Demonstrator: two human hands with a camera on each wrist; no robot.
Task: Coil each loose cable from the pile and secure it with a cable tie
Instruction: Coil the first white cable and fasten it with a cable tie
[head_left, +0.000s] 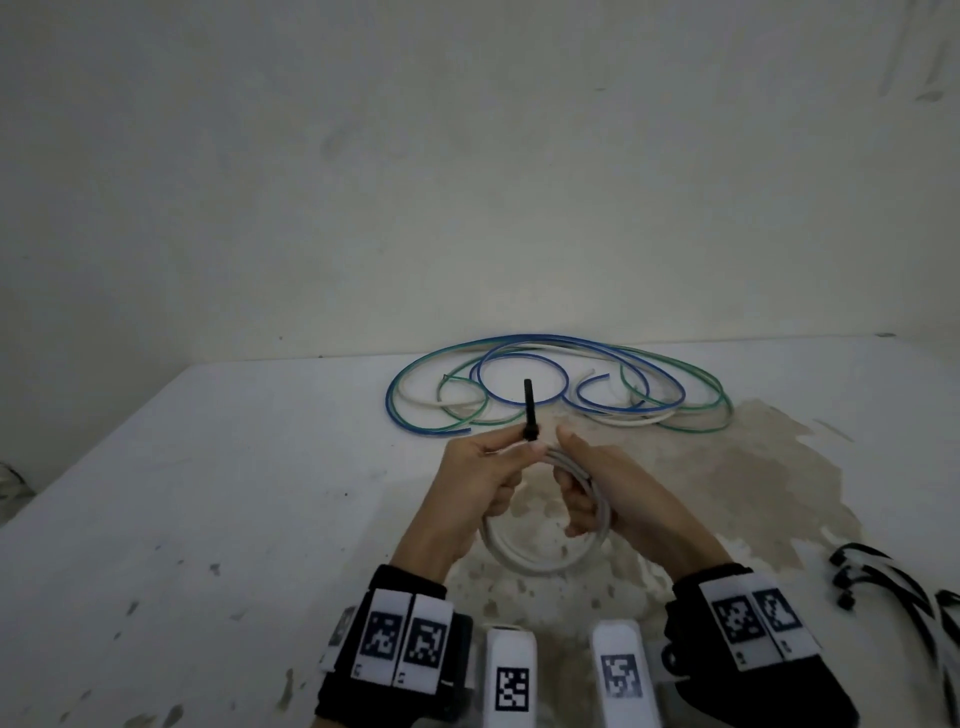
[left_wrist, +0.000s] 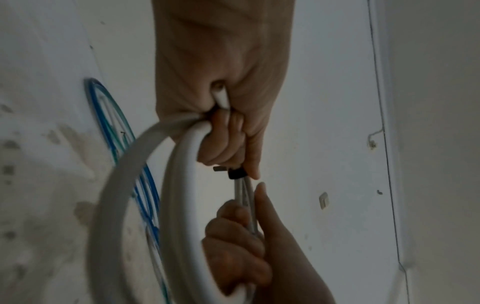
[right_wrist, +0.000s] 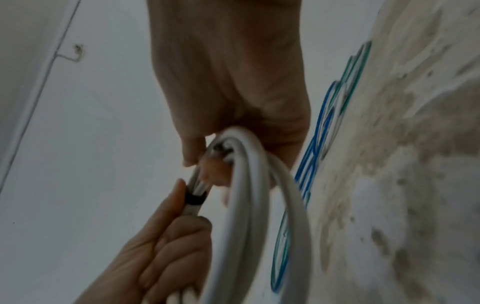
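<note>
head view: a white coil (head_left: 540, 558) of smooth round cable hangs in the lower middle of the frame, held up off a stained, speckled white table (head_left: 208, 493). the left hand (head_left: 480, 478) pinches the top of the coil where a black tie (head_left: 530, 410) wraps it, the flat tail of the tie standing upright above the fingers. the right hand (head_left: 597, 488) curls round the coil's right side, just beside the left. behind them, mid-frame, a loose pile (head_left: 561, 384) of thin blue, green and white cables lies in wide loops. more black and white ties (head_left: 893, 587) lie at the lower right. wrist bands carry square black-and-white code tags, no readable words.

left wrist view: the left hand (left_wrist: 223, 102) grips the coil (left_wrist: 179, 185) at the top of the frame, a thumb touching the tie's (left_wrist: 236, 173) black head. the right hand (left_wrist: 246, 246) clasps the strands below it.

right wrist view: the right hand (right_wrist: 233, 92) holds the coil (right_wrist: 249, 205) from the top; the left hand (right_wrist: 161, 246), lower left, pinches the strands at the tie (right_wrist: 194, 198). the pile (right_wrist: 324, 127) shows blurred at the right.
</note>
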